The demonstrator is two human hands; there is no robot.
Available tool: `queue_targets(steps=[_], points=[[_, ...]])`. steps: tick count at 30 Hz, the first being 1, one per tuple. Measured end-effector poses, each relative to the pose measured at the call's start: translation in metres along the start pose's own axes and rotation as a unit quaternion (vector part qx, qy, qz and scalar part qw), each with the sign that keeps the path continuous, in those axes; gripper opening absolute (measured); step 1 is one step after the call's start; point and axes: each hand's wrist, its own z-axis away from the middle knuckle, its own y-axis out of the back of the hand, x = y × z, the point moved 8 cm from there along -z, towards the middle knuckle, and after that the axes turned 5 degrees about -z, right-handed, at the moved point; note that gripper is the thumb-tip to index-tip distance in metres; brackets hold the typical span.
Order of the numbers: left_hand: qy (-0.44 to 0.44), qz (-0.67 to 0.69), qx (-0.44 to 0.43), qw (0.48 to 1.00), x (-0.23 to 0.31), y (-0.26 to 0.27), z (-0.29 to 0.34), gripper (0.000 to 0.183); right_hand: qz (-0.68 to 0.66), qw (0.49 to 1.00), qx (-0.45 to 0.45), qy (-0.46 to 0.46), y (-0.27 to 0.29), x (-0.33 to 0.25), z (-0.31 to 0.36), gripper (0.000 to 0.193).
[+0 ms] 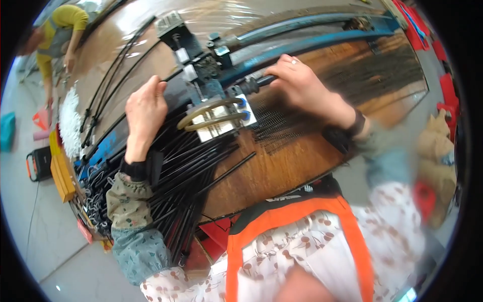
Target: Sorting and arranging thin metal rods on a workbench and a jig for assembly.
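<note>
My left hand [146, 110] is closed, thumb against bent fingers, around a thin black rod [174, 75] that runs toward the machine head. My right hand [304, 85] is curled around a black handle-like piece [265, 80] with a stepped, knob-shaped end beside the machine. Between my hands stands the small bench machine [204, 70], with dark blocks, a spring and a blue body. A pale metal plate [216, 130] at its front carries two looped yellowish hoses [211, 113] with blue fittings. Fingertips on both sides are partly hidden.
Many black rods [183, 176] lie piled at the left of the wooden table [241, 176]. Dark thin rods [362, 80] spread at the right, under a blue rail [312, 49]. White pieces [70, 121] are heaped far left, near another person in yellow [68, 20].
</note>
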Motion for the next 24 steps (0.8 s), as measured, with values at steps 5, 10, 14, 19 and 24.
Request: queue_targets(steps=[5,10,14,19,24], points=[[-0.061,-0.054,0.05,0.995,-0.008,-0.001,0.001,0.019,-0.057,0.997,-0.021,-0.049,-0.002,0.017,-0.006,0.016],[-0.203,-0.161,0.127,0.958,-0.016,0.007,-0.006,0.013,0.188,0.975,-0.112,0.016,-0.003,-0.024,0.021,0.025],[-0.169,-0.19,0.147,0.956,-0.093,0.022,0.015,0.02,0.193,0.949,-0.235,0.086,-0.056,-0.084,0.098,0.017],[-0.125,-0.154,0.037,0.979,0.056,0.026,0.107,0.017,0.119,0.974,-0.195,0.009,-0.049,-0.069,0.096,0.024],[0.02,-0.035,-0.116,0.992,0.126,-0.022,0.205,0.019,0.019,0.982,-0.181,-0.044,-0.062,-0.079,0.082,0.024]])
